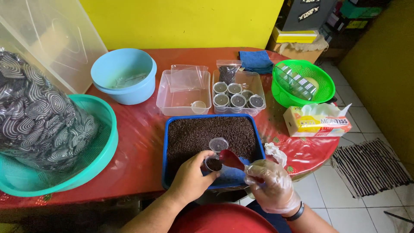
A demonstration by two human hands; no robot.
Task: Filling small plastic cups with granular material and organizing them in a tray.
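A small clear cup (213,164), partly filled with dark granules, stood inside the blue tray (165,149) at its near edge. The bare left hand (191,177) was closed around the cup's side. The gloved right hand (271,184) gripped a red scoop (231,159), whose bowl rested at the cup's rim. A round clear lid (218,143) lay on the dark granules (194,133) just beyond the cup. The tray sat on the red counter (138,142) directly in front of the person

Beyond the tray, two clear rectangular containers stood side by side: the left container (172,101) held flat plastic bags and one lid; the right container (258,84) held filled, lidded cups (228,100) and a small bag of granules (227,71). A light blue bowl (125,75) stood to the left, a green basket (304,82) to the right, with a tissue box (317,123) near it. A teal basin (92,159) carrying a patterned bundle occupied the left counter edge
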